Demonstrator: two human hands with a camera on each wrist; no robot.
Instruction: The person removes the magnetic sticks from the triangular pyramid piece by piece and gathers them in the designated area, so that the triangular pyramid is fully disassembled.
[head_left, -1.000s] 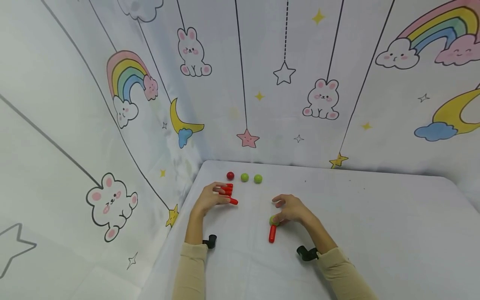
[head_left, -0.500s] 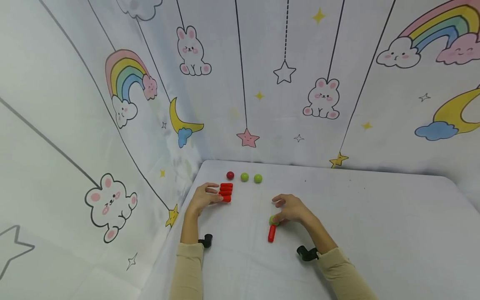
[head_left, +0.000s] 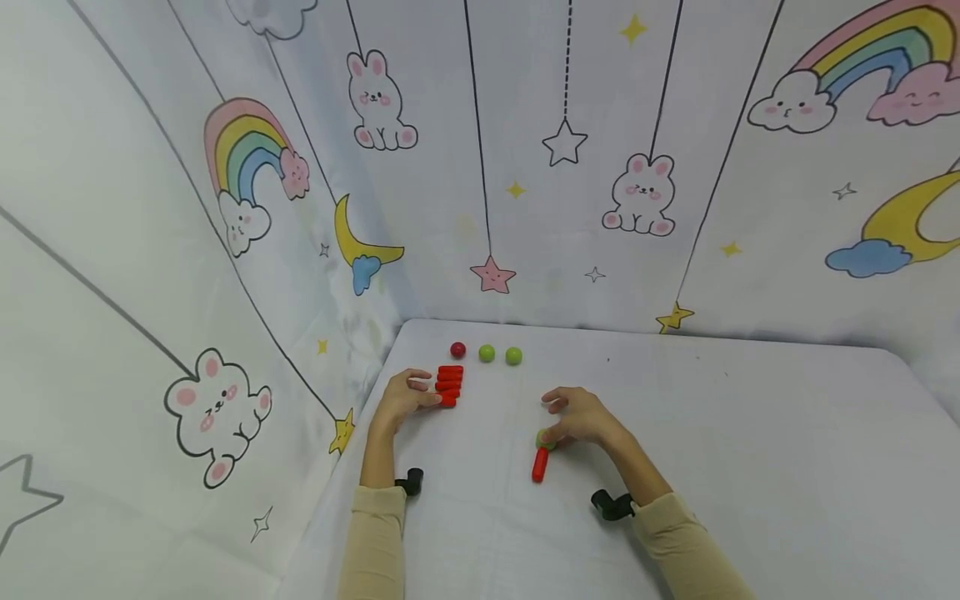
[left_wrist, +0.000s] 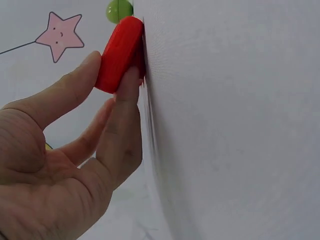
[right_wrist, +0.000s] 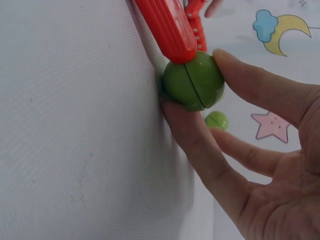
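Note:
At the left of the table, my left hand (head_left: 402, 398) pinches a short red ridged stick (left_wrist: 120, 52) between thumb and fingertips. It lies at the near end of a row of several similar red sticks (head_left: 450, 375). My right hand (head_left: 583, 418) holds a green ball (right_wrist: 194, 82) between thumb and finger, low against the white tabletop; a dark seam runs across the ball. Another red ridged stick (head_left: 540, 465) lies on the near side of this ball, its end right at the ball's surface in the right wrist view.
Behind the row, a dark red ball (head_left: 458, 350) and two green balls (head_left: 487, 353) stand in a line near the back edge of the white-covered table (head_left: 720, 450). A patterned cloth wall (head_left: 442, 208) rises behind and to the left. Each wrist wears a black camera (head_left: 613, 505).
My left hand has moved left with its red stick, from jutting out at an angle to lying along the row's near end. My right hand stays on the green ball.

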